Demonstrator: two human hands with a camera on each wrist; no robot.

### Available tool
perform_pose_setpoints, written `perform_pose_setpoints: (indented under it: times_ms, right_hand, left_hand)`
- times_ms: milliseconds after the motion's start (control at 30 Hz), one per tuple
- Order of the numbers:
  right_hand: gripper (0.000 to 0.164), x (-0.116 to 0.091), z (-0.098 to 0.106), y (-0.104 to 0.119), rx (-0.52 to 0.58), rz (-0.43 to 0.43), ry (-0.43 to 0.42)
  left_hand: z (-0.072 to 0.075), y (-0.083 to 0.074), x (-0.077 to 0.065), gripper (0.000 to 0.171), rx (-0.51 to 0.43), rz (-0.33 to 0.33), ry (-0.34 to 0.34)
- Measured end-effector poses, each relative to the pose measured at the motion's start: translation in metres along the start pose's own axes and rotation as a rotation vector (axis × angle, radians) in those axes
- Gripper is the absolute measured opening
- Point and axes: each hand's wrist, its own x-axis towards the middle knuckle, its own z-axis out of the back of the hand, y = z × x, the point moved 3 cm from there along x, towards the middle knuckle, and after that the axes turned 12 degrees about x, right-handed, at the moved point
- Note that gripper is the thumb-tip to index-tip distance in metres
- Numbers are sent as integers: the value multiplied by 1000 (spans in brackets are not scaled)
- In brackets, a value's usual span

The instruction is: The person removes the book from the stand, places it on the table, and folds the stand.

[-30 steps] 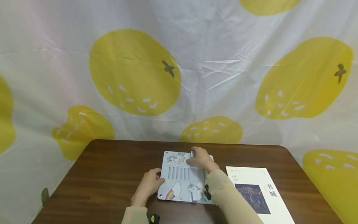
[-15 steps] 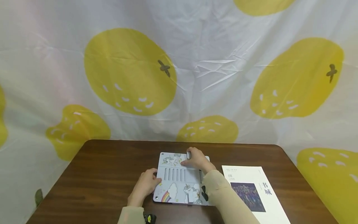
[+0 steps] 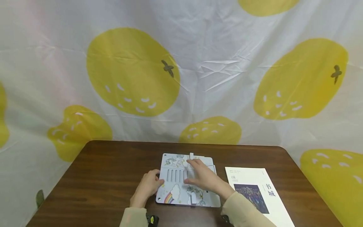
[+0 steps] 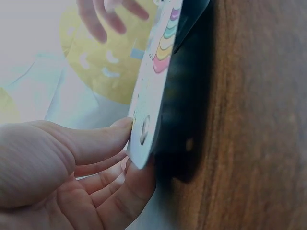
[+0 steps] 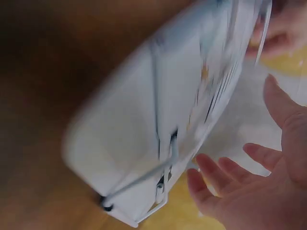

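A pale, flat book stand (image 3: 175, 192) with unicorn and rainbow prints and a row of slots lies on the table. My left hand (image 3: 146, 189) pinches its left edge; the left wrist view shows the thumb on the printed face and fingers (image 4: 139, 179) beneath. My right hand (image 3: 208, 180) hovers over the right half with fingers spread and nothing held. It hides part of a narrow white strip (image 3: 193, 198) that shows at the stand's top and bottom. Bent wire pieces (image 5: 165, 177) show on the stand in the blurred right wrist view.
A white book (image 3: 252, 195) with a dark picture on its cover lies right of the stand. Both rest on a dark brown wooden table (image 3: 113, 176). Behind the table's far edge hangs a white curtain (image 3: 215, 104) with yellow fruit prints.
My right hand has let go at the stand's top edge and moved nearer, with its fingers spreading. More of the white strip now shows. My left hand keeps its grip on the left edge.
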Motion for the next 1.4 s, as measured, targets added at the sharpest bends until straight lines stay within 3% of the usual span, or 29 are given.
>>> perform_pose_setpoints:
  times_ms: [233,467,767,1167,1400]
  right_hand:
    - [82,-43,-6,19,-100,83,78]
    - [90,-63,-11,21,-257,111,89]
    - [70,-64,-12,15,-305,177,55]
    - [57,-56,-12,17,-266,207,119]
    - [52,-59,-11,17,-282,228,92]
  left_hand:
    - [0,-1,1,41,4,-5,-1]
    - [0,0,0,42,-13,9,18]
    - [0,-1,0,42,-27,26,36]
    - [-1,3,-1,42,-5,60,69]
    - [-1,0,1,42,-10,44,72]
